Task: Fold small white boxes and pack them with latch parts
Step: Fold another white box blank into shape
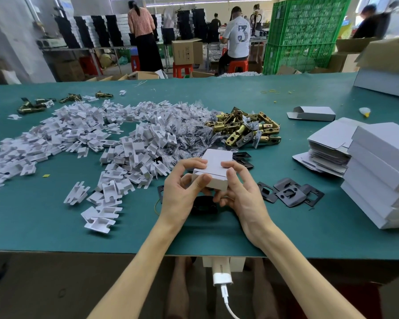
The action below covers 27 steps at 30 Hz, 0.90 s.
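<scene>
I am holding a small white box (213, 178) between both hands, just above the table (55, 226). My left hand (182, 189) is curling round its left end, thumb pressing the near face and fingertips lying over the top. My right hand (240, 194) is pinching the right side, forefinger resting at the root of the flap (218, 157), which is standing open and pointing away from me. I cannot tell whether anything is inside.

I am judging this box to be folded into shape but not yet closed, so tucking the flap is what is left on it. To the right of my right hand, closed boxes (378, 176) are sitting in a stack, which suggests several are done. Beyond that stack, flat blanks (327, 146) are waiting to be folded.

A lot seems to be remaining. Brass latches (244, 128) are lying in a heap beyond my right hand, black plates (288, 192) are lying just to its right, and white inserts (124, 143) are spreading widely to the left of and beyond my left hand. I am reckoning the job is far from finished.
</scene>
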Tool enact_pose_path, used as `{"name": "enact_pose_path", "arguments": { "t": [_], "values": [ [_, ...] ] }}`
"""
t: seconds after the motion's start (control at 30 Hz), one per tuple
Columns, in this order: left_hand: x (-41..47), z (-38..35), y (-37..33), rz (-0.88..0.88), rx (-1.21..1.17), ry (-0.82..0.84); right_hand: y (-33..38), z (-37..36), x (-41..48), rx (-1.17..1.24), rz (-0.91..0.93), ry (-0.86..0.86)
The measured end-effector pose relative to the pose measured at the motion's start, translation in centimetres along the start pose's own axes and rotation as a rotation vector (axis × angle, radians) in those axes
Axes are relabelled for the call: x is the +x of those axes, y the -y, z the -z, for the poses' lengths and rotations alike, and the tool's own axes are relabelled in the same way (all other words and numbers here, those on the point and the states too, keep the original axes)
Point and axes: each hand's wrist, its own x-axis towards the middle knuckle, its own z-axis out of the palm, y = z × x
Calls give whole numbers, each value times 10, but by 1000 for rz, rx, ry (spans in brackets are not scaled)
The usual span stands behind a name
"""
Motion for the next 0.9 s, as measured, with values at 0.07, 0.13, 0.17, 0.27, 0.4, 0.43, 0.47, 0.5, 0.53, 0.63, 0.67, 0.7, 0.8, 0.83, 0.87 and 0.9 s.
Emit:
{"name": "enact_pose_path", "arguments": {
  "t": [0.07, 0.13, 0.17, 0.27, 0.4, 0.43, 0.47, 0.5, 0.53, 0.63, 0.67, 0.7, 0.8, 0.83, 0.87, 0.9],
  "values": [
    [0, 0, 1, -5, 6, -8, -1, 1, -1, 0, 3, 22],
    [0, 2, 3, -11, 26, -5, -1, 1, -2, -10, 4, 32],
    [0, 3, 4, -13, 32, -3, -1, 1, -2, -16, 4, 27],
    [0, 5, 6, -10, 59, 23, -1, 0, -2, -2, -4, -7],
    [-1, 4, 5, 1, 104, 46, 0, 1, -2, 26, -22, -46],
    [-1, 4, 5, -4, 112, 43, -1, 1, -1, 27, -26, -49],
    [-1, 3, 5, -9, 118, 39, -1, 1, -1, 32, -31, -50],
    [-1, 3, 5, -13, 124, 34, -2, 2, -1, 35, -37, -48],
    [-2, 3, 5, -18, 136, 29, -2, 2, -1, 34, -41, -47],
    [-1, 2, 5, -35, 193, 4, -5, 3, 0, 19, -47, -41],
    [-1, 2, 5, -42, 212, 1, -5, 3, 1, 14, -50, -40],
    [-1, 1, 4, -49, 226, 5, -6, 4, 1, 9, -53, -40],
    [-2, 0, 5, -70, 267, 34, -6, 5, 3, -6, -61, -35],
    [-2, -1, 5, -68, 265, 35, -6, 5, 3, -6, -65, -32],
    [-3, -2, 4, -65, 247, 34, -6, 5, 3, -4, -69, -29],
    [-3, -3, 4, -68, 226, 36, -5, 6, 3, -1, -72, -28]
  ]
}}
